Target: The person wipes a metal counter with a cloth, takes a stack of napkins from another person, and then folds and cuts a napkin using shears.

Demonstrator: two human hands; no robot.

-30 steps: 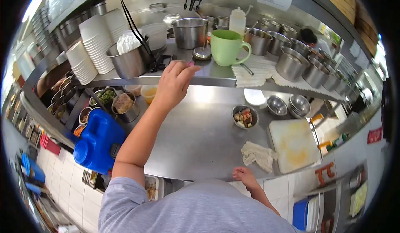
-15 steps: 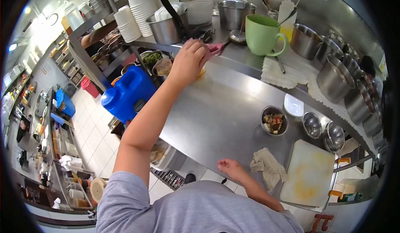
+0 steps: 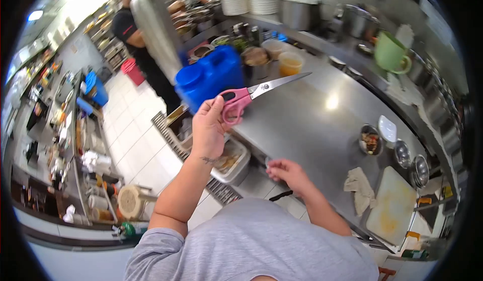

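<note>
Pink-handled scissors (image 3: 250,96) sit clamped in the left hand (image 3: 209,129), blades apparently closed, raised above the steel counter (image 3: 322,125) beside a blue jug (image 3: 211,77). Light, rigid, sharp-tipped; best held by the handle loops. The right hand (image 3: 286,173) hangs half-open, empty, at the counter edge.

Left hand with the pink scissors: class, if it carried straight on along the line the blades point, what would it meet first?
The left hand holds the scissors with blades aimed up and right over the counter. Along that line the orange tub looks nearest, though depth is unclear and the tips may pass just beside it.
</note>
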